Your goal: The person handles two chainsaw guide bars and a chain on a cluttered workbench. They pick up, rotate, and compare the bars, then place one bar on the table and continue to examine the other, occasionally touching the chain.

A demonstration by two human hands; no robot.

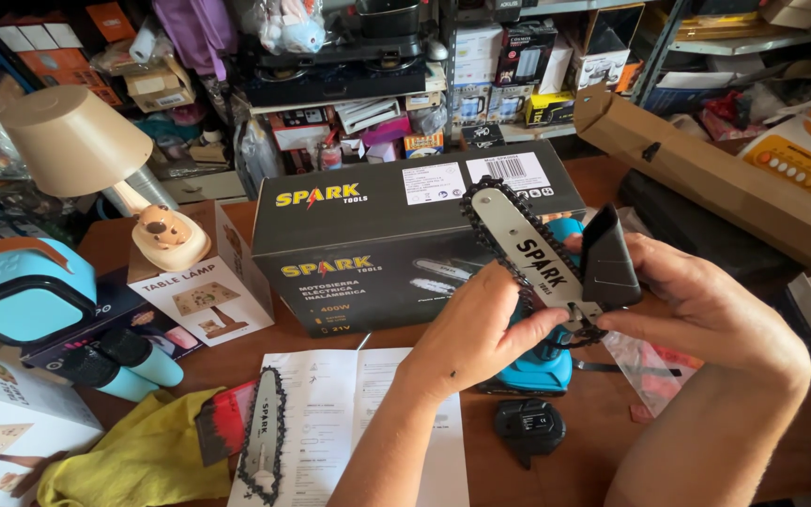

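Chainsaw (539, 361) — small and blue, upright on the brown table (753, 441) before a dark box (368, 235); left hand (471, 333) pinches its bar, right hand (706, 305) grips a black guard (609, 258). Two guide bars, one battery (529, 427), one lamp (77, 150); cluttered shelves behind.

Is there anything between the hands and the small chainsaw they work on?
Nothing visible. The left hand and right hand both touch the blue chainsaw at the base of its bar; the right hand also holds a black cover against it.
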